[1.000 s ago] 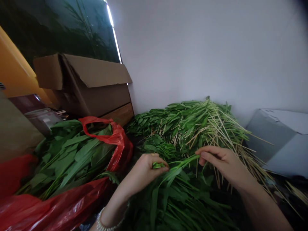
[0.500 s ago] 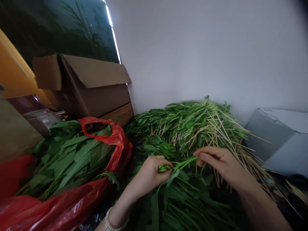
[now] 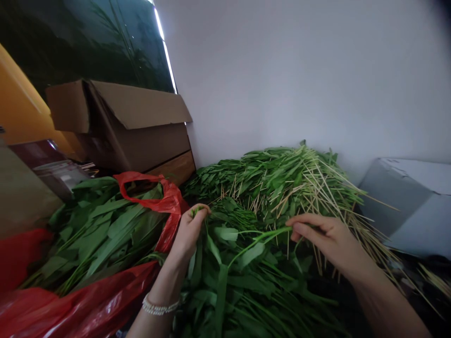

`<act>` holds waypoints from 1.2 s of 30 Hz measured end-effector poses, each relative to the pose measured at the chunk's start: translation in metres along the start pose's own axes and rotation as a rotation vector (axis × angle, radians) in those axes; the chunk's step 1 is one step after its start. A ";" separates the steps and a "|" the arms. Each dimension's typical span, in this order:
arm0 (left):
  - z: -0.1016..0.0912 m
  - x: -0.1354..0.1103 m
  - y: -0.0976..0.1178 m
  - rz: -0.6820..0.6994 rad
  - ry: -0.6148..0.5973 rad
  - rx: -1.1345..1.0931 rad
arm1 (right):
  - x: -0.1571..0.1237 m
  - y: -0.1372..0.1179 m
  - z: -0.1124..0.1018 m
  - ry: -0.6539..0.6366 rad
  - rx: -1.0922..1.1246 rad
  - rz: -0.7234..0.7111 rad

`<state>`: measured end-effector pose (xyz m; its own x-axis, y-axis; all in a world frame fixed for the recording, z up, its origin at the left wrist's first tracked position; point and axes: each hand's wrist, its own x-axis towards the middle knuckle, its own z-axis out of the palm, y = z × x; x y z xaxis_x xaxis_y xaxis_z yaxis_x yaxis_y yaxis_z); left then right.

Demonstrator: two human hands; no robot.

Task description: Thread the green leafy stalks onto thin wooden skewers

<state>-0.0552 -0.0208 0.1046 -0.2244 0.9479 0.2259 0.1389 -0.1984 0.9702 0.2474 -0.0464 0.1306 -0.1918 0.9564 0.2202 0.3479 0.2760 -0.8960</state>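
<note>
My right hand [image 3: 322,239] pinches the ends of a few leafy green stems [image 3: 259,239] between thumb and fingers. Their long narrow leaves trail leftward over a heap of the same greens [image 3: 260,291]. My left hand [image 3: 190,227], with a beaded bracelet at the wrist, is up beside the red bag, its fingers curled closed. Small pieces of green show between those fingers, and a leaf hangs beneath. Behind both hands, a small bundle of greens [image 3: 234,216] lies in front of a larger leafy pile [image 3: 260,169].
A red plastic bag [image 3: 172,197] full of leafy greens [image 3: 105,230] stands at the left. Thin pale sticks [image 3: 317,188] lie across the pile's right side. A cardboard box [image 3: 151,141] is behind the bag, a white box [image 3: 412,197] at the right, and a white wall [image 3: 299,75] at the back.
My left hand has moved left and slightly up, away from the right hand, leaving the stems stretched out to view. My right hand has barely moved and keeps its pinch.
</note>
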 end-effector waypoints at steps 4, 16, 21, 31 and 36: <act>-0.005 0.000 0.016 0.128 -0.120 0.084 | 0.001 0.000 0.002 -0.057 0.025 0.026; 0.024 -0.035 0.026 0.463 -0.458 0.548 | 0.000 0.003 0.013 0.007 0.080 0.062; 0.039 -0.038 0.011 0.593 -0.370 0.709 | 0.000 0.002 0.014 -0.002 0.087 0.046; 0.047 -0.040 0.009 0.563 -0.368 0.716 | 0.000 -0.001 0.019 -0.010 0.117 0.051; 0.048 -0.038 0.008 0.581 -0.376 0.699 | -0.001 -0.001 0.019 -0.027 0.088 0.046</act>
<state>0.0004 -0.0464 0.0992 0.3643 0.7908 0.4919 0.6968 -0.5819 0.4195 0.2293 -0.0491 0.1239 -0.2028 0.9647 0.1681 0.2751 0.2209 -0.9357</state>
